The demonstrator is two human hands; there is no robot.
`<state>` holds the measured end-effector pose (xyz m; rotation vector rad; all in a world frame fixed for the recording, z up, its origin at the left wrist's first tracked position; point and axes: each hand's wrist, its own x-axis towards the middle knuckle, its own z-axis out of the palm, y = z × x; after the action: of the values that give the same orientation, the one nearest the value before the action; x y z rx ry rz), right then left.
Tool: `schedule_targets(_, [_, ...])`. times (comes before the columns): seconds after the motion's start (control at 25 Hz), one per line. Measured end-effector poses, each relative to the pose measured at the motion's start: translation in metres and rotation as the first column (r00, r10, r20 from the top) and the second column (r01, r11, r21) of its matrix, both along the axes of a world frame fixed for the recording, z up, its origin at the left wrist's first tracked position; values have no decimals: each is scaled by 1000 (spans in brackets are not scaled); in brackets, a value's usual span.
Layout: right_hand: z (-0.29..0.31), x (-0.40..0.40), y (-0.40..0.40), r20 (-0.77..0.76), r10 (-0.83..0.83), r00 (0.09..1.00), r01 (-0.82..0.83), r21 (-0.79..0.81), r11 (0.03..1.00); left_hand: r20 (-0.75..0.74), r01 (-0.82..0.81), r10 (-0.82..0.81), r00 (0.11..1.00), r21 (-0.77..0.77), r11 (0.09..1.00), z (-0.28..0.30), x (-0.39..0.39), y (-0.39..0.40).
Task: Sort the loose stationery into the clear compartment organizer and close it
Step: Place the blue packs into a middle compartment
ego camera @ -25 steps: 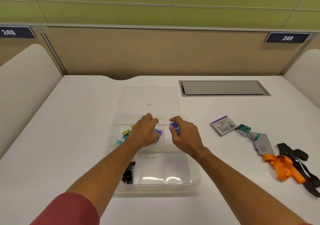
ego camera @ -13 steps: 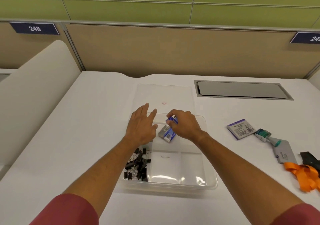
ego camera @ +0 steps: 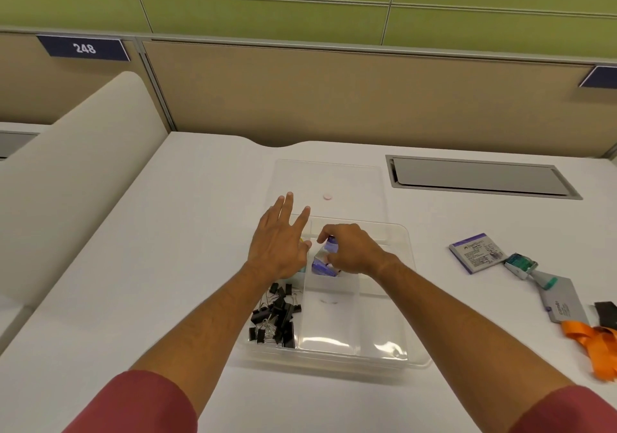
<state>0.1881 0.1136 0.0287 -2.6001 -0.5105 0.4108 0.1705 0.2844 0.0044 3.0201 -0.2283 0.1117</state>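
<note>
One clear organizer (ego camera: 415,302), one loose lid (ego camera: 329,179), a pile of black binder clips (ego camera: 275,319) too tangled to count, two small purple boxes (ego camera: 325,259), another purple box (ego camera: 475,252) outside, one orange ribbon (ego camera: 597,342).

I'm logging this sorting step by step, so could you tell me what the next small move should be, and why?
Probably the right hand should let go of the small purple boxes and lift out. They already sit low in the middle rear compartment of the clear organizer, and the left hand is open above it, holding nothing. Another purple box lies on the table to the right.
</note>
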Motion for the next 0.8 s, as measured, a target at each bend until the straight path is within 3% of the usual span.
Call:
schedule_targets(0.24, [-3, -5, -6, -66, -15, 998, 19, 54, 998, -6, -5, 5, 1000, 28, 1000, 3, -2, 0])
schedule_targets(0.36, [-2, -10, -15, 15, -75, 997, 74, 87, 994, -2, -4, 5, 1000, 37, 999, 2, -2, -1])
schedule_targets(0.56, [-4, -29, -40, 229, -144, 963, 147, 8, 989, 17, 28, -28, 999, 20, 999, 2, -4, -12])
schedule_targets(0.8, [-13, -58, -79, 293, -290, 911, 324, -71, 944, 24, 114, -114, 993, 6, 993, 6, -9, -46])
